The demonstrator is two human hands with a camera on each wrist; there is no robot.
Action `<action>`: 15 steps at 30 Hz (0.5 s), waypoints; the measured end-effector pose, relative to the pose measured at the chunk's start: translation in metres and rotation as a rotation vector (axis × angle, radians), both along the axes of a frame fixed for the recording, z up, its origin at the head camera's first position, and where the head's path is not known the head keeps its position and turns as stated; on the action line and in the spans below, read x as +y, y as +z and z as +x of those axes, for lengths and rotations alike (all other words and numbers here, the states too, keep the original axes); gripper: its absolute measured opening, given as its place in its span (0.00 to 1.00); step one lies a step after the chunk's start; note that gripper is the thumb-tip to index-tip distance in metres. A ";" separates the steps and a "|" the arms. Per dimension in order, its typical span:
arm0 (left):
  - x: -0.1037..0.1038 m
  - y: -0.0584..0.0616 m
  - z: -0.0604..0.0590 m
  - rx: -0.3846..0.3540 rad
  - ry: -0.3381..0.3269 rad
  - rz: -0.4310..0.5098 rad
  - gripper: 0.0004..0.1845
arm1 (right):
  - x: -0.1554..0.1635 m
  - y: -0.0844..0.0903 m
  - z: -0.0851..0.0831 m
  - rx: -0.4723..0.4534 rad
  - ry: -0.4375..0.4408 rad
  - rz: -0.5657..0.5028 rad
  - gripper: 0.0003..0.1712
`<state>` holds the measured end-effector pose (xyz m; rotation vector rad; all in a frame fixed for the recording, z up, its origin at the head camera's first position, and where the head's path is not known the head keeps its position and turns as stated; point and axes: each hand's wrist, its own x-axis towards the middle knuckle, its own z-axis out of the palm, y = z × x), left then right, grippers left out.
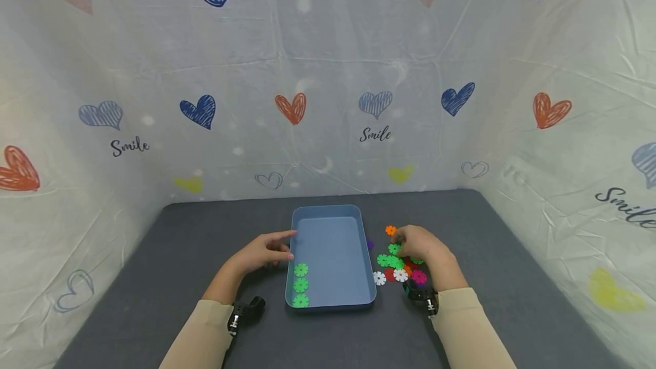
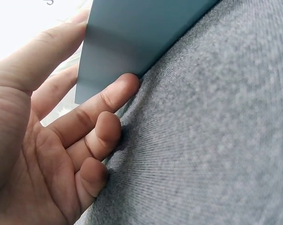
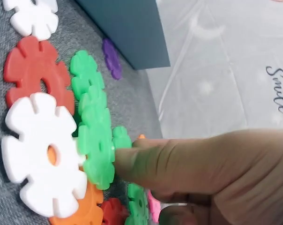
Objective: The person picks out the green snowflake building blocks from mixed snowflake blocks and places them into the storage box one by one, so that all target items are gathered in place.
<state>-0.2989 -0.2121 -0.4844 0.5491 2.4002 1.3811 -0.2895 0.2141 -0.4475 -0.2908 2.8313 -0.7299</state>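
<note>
A blue tray point(image 1: 330, 214) stands mid-table with three green snowflake discs point(image 1: 300, 285) lined up along its left inner wall. My left hand point(image 1: 266, 252) rests on the cloth beside it. Its fingertips point(image 2: 127, 84) touch the tray's outer wall point(image 2: 132, 42), and the fingers are relaxed. My right hand point(image 1: 422, 249) hovers over a pile of discs right of the tray. Its fingers curl down and its thumb point(image 3: 179, 161) presses the edge of a green disc point(image 3: 97, 150). White point(image 3: 43, 154), red point(image 3: 36, 70) and orange point(image 3: 78, 213) discs lie around it.
Loose discs right of the tray include an orange one point(image 1: 391, 230), a purple one point(image 1: 370, 245), a white one point(image 1: 379, 278) and a magenta one point(image 1: 418, 277). Grey cloth point(image 1: 169, 255) covers the table. Heart-printed sheets point(image 1: 328, 101) wall in three sides.
</note>
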 end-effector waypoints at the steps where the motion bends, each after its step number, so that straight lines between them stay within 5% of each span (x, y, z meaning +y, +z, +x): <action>1: 0.000 0.000 0.000 0.001 -0.002 0.002 0.39 | 0.000 0.000 0.000 0.009 0.007 0.008 0.16; 15: 0.000 -0.001 -0.001 0.013 -0.006 -0.003 0.38 | -0.009 -0.008 -0.004 0.203 0.011 0.155 0.12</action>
